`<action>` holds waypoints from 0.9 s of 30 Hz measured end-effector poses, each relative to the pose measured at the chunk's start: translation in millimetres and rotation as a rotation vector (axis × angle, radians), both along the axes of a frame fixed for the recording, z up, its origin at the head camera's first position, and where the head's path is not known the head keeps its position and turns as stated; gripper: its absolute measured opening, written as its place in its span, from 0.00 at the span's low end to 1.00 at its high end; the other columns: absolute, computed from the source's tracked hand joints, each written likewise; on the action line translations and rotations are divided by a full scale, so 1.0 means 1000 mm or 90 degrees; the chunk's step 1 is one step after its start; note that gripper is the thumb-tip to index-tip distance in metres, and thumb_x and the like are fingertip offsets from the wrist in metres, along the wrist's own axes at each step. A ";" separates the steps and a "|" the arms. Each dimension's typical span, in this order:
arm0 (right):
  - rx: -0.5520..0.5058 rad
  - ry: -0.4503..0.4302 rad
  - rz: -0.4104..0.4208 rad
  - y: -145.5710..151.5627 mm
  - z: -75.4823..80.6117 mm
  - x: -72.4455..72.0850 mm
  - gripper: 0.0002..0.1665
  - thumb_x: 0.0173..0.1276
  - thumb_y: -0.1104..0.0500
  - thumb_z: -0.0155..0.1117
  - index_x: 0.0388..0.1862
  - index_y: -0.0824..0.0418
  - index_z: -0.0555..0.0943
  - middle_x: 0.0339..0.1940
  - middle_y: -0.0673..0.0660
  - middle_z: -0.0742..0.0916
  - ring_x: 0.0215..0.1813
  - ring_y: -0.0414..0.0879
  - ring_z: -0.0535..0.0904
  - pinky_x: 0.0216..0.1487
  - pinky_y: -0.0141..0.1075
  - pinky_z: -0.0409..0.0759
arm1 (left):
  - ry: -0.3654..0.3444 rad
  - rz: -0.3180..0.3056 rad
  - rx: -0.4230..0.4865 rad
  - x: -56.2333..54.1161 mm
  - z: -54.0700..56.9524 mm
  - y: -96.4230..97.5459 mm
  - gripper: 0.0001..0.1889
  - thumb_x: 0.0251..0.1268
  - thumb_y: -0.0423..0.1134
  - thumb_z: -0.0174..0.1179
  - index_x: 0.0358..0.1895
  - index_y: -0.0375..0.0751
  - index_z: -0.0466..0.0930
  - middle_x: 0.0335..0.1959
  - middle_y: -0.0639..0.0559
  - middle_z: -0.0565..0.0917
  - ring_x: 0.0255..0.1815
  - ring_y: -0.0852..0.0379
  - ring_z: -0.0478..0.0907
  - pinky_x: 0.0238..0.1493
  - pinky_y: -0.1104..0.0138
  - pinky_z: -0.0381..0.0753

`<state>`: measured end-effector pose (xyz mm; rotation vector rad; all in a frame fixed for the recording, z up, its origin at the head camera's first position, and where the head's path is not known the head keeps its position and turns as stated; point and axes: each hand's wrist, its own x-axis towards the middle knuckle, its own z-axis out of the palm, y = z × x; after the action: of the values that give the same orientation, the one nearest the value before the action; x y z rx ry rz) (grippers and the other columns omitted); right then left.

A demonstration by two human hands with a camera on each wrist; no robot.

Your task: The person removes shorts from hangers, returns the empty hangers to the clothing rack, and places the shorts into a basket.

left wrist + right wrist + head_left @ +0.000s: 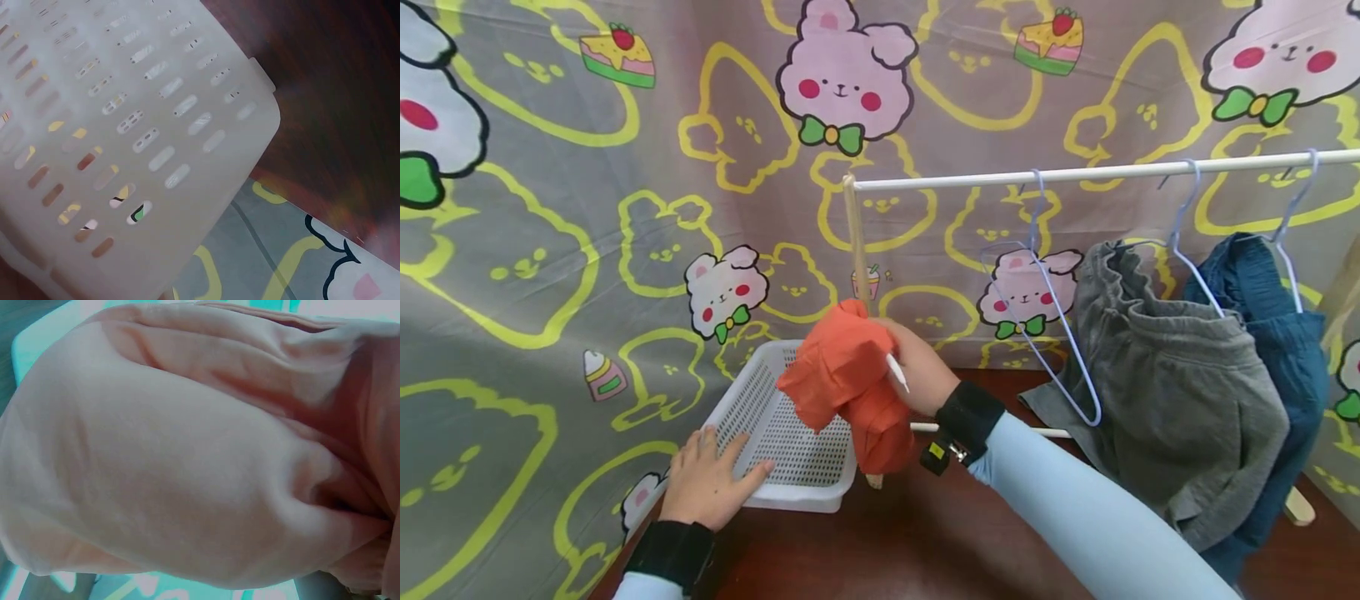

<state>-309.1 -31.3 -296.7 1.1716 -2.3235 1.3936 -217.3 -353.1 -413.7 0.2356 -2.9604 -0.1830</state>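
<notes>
A bunched orange garment (850,367) with a white drawstring tip (897,372) hangs from my right hand (925,371), which grips it above the right part of a white perforated basket (801,498). In the right wrist view the garment's folded cloth (162,469) fills most of the picture and hides the fingers. My left hand (707,479) rests on the basket's near left rim with the fingers spread and mostly straight. The left wrist view shows the basket's slotted wall (206,169) close up, with no fingers visible.
Right of the basket stands a rack with a white rail (955,180) and a wooden post (855,242). From it hang a bare lilac hanger (1086,379), grey shorts (1180,392) and a blue garment (1303,358). Patterned cloth (647,167) lines the sides of a brown table (940,542).
</notes>
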 end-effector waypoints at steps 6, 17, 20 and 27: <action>-0.037 0.078 0.028 -0.021 0.018 -0.003 0.25 0.77 0.62 0.55 0.71 0.62 0.70 0.64 0.59 0.79 0.63 0.50 0.73 0.70 0.43 0.67 | -0.004 0.003 -0.001 0.000 0.000 0.002 0.50 0.61 0.77 0.50 0.71 0.35 0.71 0.73 0.17 0.53 0.73 0.19 0.44 0.68 0.28 0.42; -0.083 0.013 0.039 -0.062 0.037 0.000 0.26 0.77 0.62 0.55 0.72 0.60 0.68 0.64 0.57 0.78 0.61 0.49 0.74 0.69 0.39 0.68 | -0.012 0.000 0.010 0.002 0.002 0.001 0.50 0.62 0.77 0.49 0.70 0.34 0.71 0.73 0.18 0.52 0.73 0.19 0.43 0.68 0.28 0.41; -0.110 -0.001 0.045 -0.071 0.038 0.000 0.27 0.76 0.64 0.53 0.73 0.60 0.66 0.64 0.58 0.78 0.61 0.48 0.73 0.69 0.38 0.68 | -0.009 0.000 0.011 0.002 0.002 0.000 0.49 0.63 0.76 0.50 0.69 0.34 0.72 0.73 0.17 0.53 0.73 0.19 0.43 0.68 0.28 0.41; -0.102 -0.018 0.029 -0.085 0.015 -0.001 0.26 0.78 0.62 0.53 0.72 0.59 0.67 0.63 0.58 0.78 0.61 0.47 0.74 0.68 0.39 0.69 | -0.005 -0.001 0.007 0.001 0.001 0.001 0.50 0.62 0.77 0.50 0.69 0.34 0.72 0.73 0.17 0.53 0.73 0.19 0.44 0.67 0.28 0.42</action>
<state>-309.6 -116.6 -281.7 1.1710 -2.1698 1.5882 -216.0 -352.0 -412.5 0.2350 -2.9678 -0.1995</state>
